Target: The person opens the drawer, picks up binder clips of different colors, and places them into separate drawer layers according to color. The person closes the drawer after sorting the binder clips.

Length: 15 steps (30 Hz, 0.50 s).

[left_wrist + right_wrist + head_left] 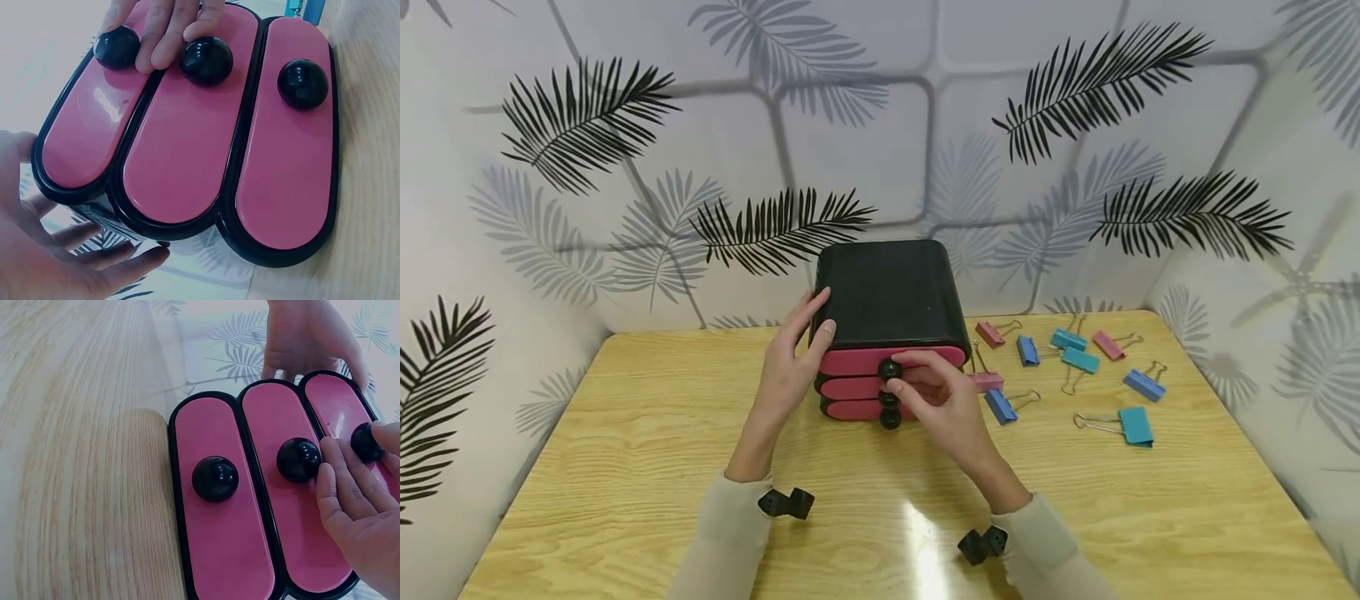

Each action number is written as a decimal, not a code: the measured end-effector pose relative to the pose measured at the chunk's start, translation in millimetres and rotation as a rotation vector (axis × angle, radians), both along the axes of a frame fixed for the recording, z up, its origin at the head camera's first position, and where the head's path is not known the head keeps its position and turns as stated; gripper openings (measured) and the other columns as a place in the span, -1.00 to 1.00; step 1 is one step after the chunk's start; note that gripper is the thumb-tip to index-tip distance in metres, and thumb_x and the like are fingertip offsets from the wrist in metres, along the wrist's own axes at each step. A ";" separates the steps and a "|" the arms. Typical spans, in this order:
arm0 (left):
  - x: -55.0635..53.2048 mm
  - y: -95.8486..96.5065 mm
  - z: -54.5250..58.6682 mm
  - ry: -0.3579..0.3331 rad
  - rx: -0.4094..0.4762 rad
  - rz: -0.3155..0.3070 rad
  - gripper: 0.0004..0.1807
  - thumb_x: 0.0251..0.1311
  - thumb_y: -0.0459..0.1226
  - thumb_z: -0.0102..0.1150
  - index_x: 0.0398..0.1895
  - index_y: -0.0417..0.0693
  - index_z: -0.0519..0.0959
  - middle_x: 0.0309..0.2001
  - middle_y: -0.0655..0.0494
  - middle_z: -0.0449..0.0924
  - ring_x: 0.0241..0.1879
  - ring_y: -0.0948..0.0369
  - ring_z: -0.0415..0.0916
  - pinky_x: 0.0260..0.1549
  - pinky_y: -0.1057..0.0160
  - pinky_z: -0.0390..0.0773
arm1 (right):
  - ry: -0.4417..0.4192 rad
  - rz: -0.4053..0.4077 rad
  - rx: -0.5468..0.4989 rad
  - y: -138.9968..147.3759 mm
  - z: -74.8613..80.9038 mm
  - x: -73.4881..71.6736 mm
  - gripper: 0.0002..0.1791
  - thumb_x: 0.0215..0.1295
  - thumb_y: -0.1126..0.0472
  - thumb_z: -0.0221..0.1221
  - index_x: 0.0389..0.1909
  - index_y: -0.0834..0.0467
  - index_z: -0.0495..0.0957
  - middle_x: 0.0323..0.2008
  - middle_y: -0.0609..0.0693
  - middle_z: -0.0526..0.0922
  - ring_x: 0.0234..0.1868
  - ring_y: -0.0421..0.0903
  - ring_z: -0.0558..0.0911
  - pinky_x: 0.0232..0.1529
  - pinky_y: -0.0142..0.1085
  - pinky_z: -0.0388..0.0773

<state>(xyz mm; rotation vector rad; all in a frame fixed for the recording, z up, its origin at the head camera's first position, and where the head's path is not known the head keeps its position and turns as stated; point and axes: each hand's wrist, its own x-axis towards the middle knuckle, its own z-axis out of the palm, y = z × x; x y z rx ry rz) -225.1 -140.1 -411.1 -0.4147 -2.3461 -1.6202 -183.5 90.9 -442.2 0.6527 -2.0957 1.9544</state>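
Note:
A small black drawer cabinet with three pink drawer fronts stands on the table, each front bearing a round black knob. My right hand pinches the top knob between thumb and index finger. In the right wrist view its other fingers lie against the pink fronts beside the middle knob. My left hand rests on the cabinet's left side, fingers extended and the thumb at the top edge. The left wrist view shows that hand's spread fingers along the side. All three drawers look closed.
Several binder clips lie to the right of the cabinet, among them a teal clip, a blue clip and a pink clip. One pink clip sits close by the cabinet. A leaf-patterned curtain surrounds the wooden table.

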 end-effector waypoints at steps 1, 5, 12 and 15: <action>0.2 0.7 0.8 0.012 -0.010 0.000 -0.44 0.54 -0.04 0.03 0.55 0.20 0.35 0.60 0.10 0.09 0.58 0.17 -0.01 0.46 -0.07 0.13 | 0.001 0.001 -0.004 0.1 -0.4 0.0 -0.67 0.35 0.34 0.32 0.12 0.13 0.64 -0.17 0.07 0.78 -0.13 -0.01 0.76 -0.01 -0.23 0.66; 0.7 2.4 1.1 0.037 -0.031 0.001 -0.45 0.54 -0.04 0.02 0.55 0.17 0.36 0.61 0.09 0.08 0.58 0.16 -0.02 0.43 -0.12 0.19 | 0.008 0.000 -0.007 -0.1 -1.4 0.3 -0.67 0.35 0.34 0.32 0.11 0.13 0.64 -0.18 0.07 0.78 -0.14 0.00 0.76 -0.01 -0.23 0.66; 0.2 4.1 1.9 0.062 -0.061 -0.011 -0.45 0.53 -0.03 0.03 0.54 0.21 0.36 0.62 0.15 0.05 0.58 0.16 -0.03 0.37 -0.22 0.24 | 0.013 -0.010 0.008 -0.1 -2.7 0.2 -0.66 0.34 0.34 0.34 0.11 0.12 0.64 -0.18 0.05 0.78 -0.15 -0.01 0.75 -0.01 -0.22 0.66; -2.2 4.1 1.3 0.066 -0.053 -0.019 -0.46 0.54 -0.08 0.02 0.54 0.18 0.37 0.62 0.15 0.06 0.58 0.17 -0.02 0.37 -0.21 0.24 | 0.012 -0.004 -0.007 0.2 -2.1 -0.2 -0.66 0.34 0.35 0.33 0.11 0.13 0.64 -0.17 0.07 0.78 -0.15 0.00 0.75 -0.01 -0.22 0.66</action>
